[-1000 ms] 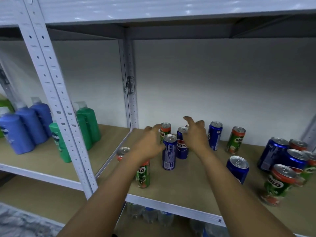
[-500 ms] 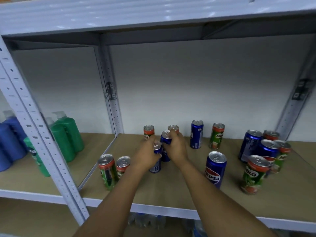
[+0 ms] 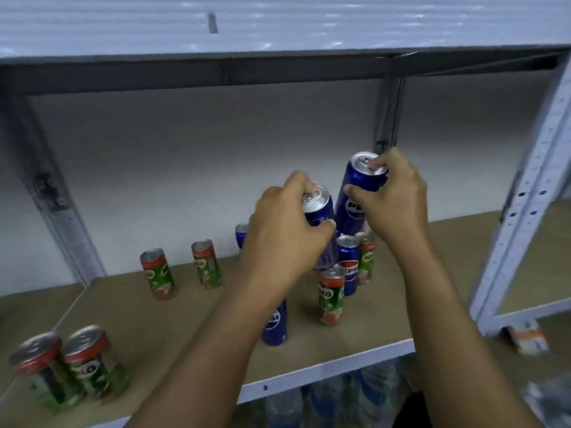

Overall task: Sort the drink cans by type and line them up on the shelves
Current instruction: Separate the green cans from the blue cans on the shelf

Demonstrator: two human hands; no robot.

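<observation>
Near front-left of wooden shelf board [image 3: 185,335]: two green-red Milo cans [image 3: 66,366], upright. Mid: left hand [image 3: 278,230] grip wraps blue Pepsi can [image 3: 319,208], lifted clear; right hand [image 3: 395,205] grip wraps second blue Pepsi can [image 3: 355,196], higher. Both long axes near vertical, tops tilted left. Step: collecting blues. Next: set down beside standing Pepsi cans [image 3: 347,264] behind.

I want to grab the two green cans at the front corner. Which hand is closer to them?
Left. The left hand, holding a blue can, is up and right of the two green cans; the right hand is farther right.
</observation>
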